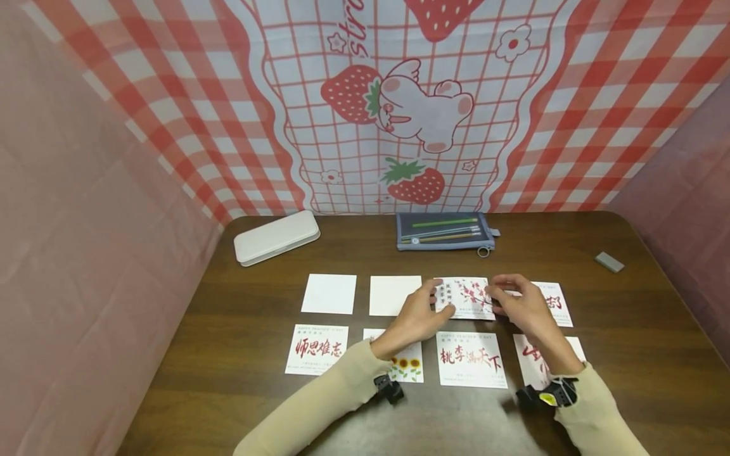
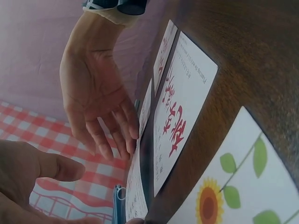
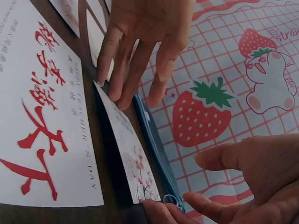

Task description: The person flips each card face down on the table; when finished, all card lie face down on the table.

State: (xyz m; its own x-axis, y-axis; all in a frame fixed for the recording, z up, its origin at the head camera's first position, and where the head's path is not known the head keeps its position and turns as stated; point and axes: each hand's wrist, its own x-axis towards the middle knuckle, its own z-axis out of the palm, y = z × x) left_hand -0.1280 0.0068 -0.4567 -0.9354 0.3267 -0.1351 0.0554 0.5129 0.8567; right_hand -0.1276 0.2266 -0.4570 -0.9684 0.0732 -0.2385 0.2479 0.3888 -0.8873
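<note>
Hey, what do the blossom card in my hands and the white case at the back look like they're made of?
Blossom card: likely thin matte card stock, flat with crisp printing. White case: probably smooth plastic or metal, with rounded corners and a lid seam.

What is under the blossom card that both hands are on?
The blossom card has its edges at the left hand and right hand. Around it only the brown table shows. Whatever lies directly beneath is covered by the card, so I cannot tell.
</note>
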